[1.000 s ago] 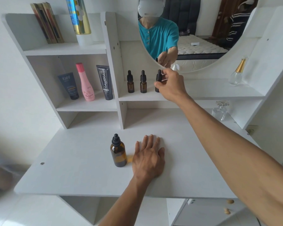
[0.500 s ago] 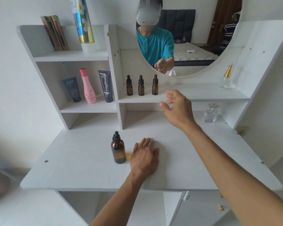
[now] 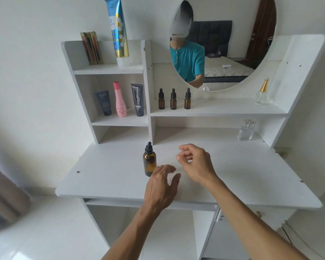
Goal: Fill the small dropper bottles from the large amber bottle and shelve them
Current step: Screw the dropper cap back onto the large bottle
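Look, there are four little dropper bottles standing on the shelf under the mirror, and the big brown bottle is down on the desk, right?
Not quite: the head view shows three little dropper bottles on the shelf under the mirror, not four. The big brown bottle is down on the desk, as you said.

A pink bottle stands between two dark tubes on the left shelf.

Counted on shelves: 3 small dropper bottles; 3 cosmetic tubes; 1 pink bottle; 2 clear perfume bottles. On worktop: 1 large amber bottle
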{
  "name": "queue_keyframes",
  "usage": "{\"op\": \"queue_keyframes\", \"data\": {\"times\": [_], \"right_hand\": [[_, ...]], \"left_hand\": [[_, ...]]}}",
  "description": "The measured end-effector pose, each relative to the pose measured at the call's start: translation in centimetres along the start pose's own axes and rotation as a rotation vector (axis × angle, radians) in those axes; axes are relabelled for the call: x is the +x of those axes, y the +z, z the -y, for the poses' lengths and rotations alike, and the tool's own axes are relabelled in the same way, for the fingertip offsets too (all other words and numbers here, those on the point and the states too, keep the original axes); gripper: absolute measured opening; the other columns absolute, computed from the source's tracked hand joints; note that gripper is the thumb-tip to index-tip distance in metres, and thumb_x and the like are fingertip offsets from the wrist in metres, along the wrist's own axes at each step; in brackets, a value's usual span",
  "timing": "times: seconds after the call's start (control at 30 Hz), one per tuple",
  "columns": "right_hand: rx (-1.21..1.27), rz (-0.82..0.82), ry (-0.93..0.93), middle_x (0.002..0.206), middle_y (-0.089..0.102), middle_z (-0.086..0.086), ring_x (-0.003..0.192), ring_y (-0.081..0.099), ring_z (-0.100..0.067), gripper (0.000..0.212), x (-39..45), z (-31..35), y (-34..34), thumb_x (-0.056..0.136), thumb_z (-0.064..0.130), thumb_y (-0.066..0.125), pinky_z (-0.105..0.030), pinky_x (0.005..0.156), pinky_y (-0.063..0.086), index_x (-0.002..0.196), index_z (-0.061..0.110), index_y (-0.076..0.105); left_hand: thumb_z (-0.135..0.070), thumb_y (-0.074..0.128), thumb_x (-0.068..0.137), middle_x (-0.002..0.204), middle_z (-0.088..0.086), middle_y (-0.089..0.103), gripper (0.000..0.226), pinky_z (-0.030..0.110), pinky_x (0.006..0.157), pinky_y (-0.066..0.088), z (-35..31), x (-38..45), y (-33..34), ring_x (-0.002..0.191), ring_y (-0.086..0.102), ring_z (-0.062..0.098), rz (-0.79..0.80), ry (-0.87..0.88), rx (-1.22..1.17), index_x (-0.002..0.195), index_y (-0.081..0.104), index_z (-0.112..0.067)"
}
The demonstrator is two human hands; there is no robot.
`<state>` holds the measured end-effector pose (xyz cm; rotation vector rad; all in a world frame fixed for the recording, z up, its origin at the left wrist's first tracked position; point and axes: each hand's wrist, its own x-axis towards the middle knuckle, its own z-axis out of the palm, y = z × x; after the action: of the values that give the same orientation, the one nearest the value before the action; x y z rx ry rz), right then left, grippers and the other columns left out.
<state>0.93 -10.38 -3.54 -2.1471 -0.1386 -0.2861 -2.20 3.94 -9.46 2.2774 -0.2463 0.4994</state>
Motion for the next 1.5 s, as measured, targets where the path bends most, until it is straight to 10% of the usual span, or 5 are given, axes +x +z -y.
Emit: {"op": "queue_keyframes", "data": {"times": [0.2, 0.5, 0.83, 1.5], "right_hand": [[0.030, 0.051, -0.083, 0.096, 0.073, 0.005, 0.082, 0.065, -0.003, 0.028, 0.5, 4.0, 2.2, 0.090, 0.024, 0.071, -0.003, 0.068, 0.045, 0.117, 0.016, 0.068], [-0.012, 0.154, -0.148, 0.122, 0.069, 0.002, 0.099, 0.067, -0.008, 0.047, 2.6, 6.9, 4.1, 0.086, 0.025, 0.075, -0.015, 0.085, 0.049, 0.131, 0.018, 0.061], [-0.049, 0.172, -0.176, 0.105, 0.073, -0.001, 0.097, 0.068, -0.011, 0.027, 3.2, 6.3, 5.1, 0.089, 0.020, 0.072, -0.019, 0.087, 0.052, 0.115, 0.018, 0.071], [-0.224, 0.268, -0.238, 0.092, 0.070, 0.001, 0.086, 0.066, -0.015, 0.028, 4.9, 7.1, 4.4, 0.082, 0.035, 0.080, -0.023, 0.077, 0.054, 0.101, 0.017, 0.069]], "left_hand": [[-0.026, 0.073, 0.083, 0.078, -0.012, 0.056, 0.024, 0.030, 0.063, 0.046, 2.6, -0.9, -3.4, 0.075, 0.055, 0.005, -0.327, -0.139, -0.047, 0.082, 0.050, -0.023], [-0.039, 0.079, 0.077, 0.128, -0.008, 0.048, 0.076, 0.033, 0.094, 0.048, 4.9, 2.1, -3.6, 0.111, 0.052, 0.010, -0.109, -0.326, -0.181, 0.139, 0.039, -0.018], [-0.028, 0.073, 0.085, 0.100, -0.015, 0.067, 0.037, 0.007, 0.071, 0.045, 4.9, 2.8, -2.3, 0.092, 0.065, 0.004, -0.101, -0.287, -0.311, 0.112, 0.049, -0.035], [-0.035, 0.070, 0.088, 0.101, -0.018, 0.063, 0.039, 0.007, 0.067, 0.044, 5.2, 2.5, -2.2, 0.088, 0.062, 0.001, -0.083, -0.282, -0.318, 0.119, 0.047, -0.037]]}}
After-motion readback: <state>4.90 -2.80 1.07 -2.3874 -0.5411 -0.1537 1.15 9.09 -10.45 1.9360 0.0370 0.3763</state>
